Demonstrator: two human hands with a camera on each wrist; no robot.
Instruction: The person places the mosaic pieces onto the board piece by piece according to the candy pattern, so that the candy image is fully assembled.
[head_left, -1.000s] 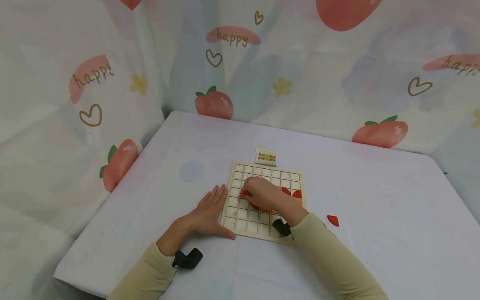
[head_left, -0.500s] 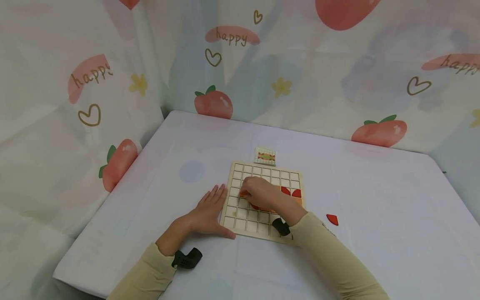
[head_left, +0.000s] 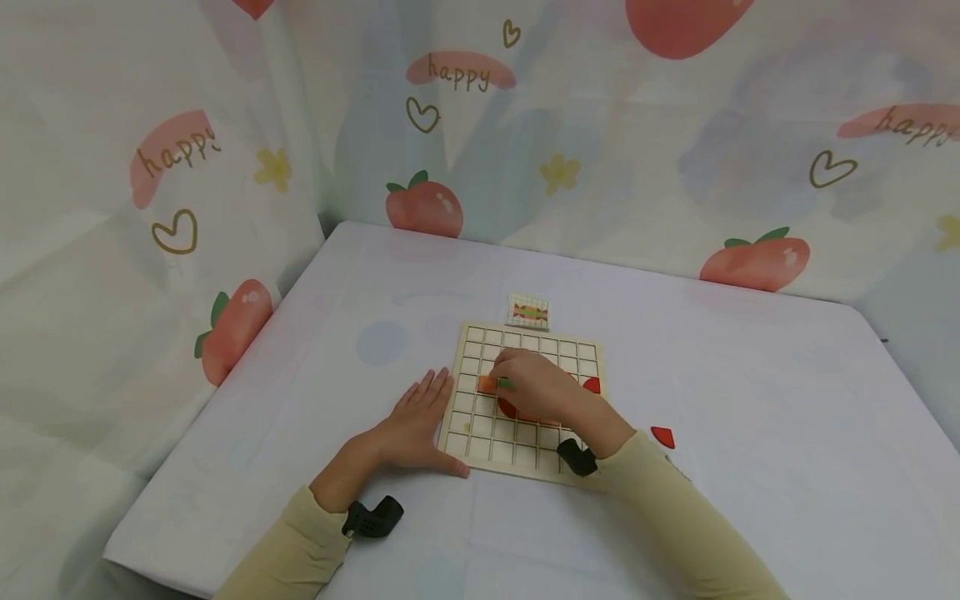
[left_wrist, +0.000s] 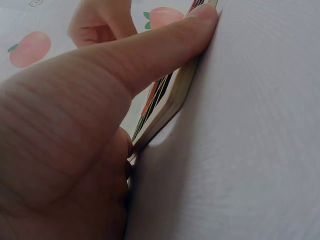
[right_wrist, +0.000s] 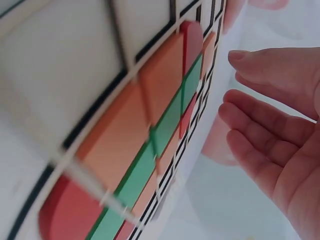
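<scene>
My left hand [head_left: 412,429] lies with straight fingers along the left side of a wooden grid board [head_left: 483,426], its thumb at the near left corner. In the left wrist view, that thumb [left_wrist: 165,50] stretches across the board's edge. My right hand [head_left: 536,385] hovers over the board, fingers loosely bent and holding nothing in the right wrist view. Just left of its fingertips an orange tile [head_left: 487,384] sits in the grid, beside a green piece [head_left: 505,383]. The right wrist view shows orange squares [right_wrist: 112,132], green pieces [right_wrist: 135,175] and red rounded pieces [right_wrist: 72,207] set together.
Right of the board, a loose red quarter-round piece [head_left: 663,437] lies on the white-covered table [head_left: 780,400]. A small card [head_left: 528,311] with a printed grid pattern lies just beyond the board's far edge. Printed fabric [head_left: 622,150] hangs behind.
My right hand has let go of the orange tile and shifted slightly right, so the tile and a green piece now show. The left hand stays in place.
</scene>
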